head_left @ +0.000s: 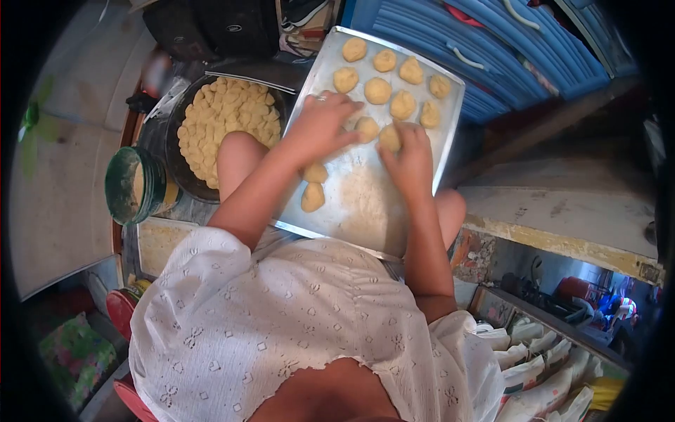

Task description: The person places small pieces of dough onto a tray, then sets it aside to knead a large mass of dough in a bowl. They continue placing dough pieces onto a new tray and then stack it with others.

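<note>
A metal tray rests across the person's lap, with several round dough balls in rows on its far part. My left hand is over the tray's left side, its fingers spread beside a dough ball. At the middle of the tray, my right hand has its fingers curled round another dough ball. Two more dough balls lie near the left edge, below my left forearm.
Left of the tray, a dark round basin holds a heap of dough pieces. A green bucket stands beside it. Blue slatted drawers are beyond the tray; a wooden ledge is at the right.
</note>
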{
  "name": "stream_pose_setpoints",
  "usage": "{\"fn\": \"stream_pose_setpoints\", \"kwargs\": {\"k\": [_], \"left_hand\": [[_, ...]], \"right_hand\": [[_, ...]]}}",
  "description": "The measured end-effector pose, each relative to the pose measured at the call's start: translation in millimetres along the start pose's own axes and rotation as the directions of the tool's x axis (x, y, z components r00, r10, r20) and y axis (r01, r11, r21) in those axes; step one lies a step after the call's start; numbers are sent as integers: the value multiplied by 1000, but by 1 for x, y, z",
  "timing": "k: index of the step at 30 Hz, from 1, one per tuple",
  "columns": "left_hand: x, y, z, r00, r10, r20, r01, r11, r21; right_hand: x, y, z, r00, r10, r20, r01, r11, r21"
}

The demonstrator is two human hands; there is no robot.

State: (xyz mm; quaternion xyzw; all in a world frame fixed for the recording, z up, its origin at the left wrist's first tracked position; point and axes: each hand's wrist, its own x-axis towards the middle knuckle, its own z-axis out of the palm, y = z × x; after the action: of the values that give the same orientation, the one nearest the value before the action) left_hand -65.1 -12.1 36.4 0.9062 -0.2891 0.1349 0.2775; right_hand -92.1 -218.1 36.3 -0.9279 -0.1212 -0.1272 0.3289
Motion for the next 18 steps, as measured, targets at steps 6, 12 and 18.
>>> {"fn": "stream_pose_setpoints", "kwargs": {"k": [6,12,18], "left_hand": [[-21,-19,-8,900,-396,182,431,873,-229],[-16,-16,-2,919,-382,94,392,910,-137],[-4,-6,7,998,-29,-52,30,999,21]], "right_hand": [[-30,-56,8,948,-74,310,13,981,195],[-53,-75,43,862,-70,503,-103,946,308],[-59,-56,24,878,36,476,-252,882,398]]}}
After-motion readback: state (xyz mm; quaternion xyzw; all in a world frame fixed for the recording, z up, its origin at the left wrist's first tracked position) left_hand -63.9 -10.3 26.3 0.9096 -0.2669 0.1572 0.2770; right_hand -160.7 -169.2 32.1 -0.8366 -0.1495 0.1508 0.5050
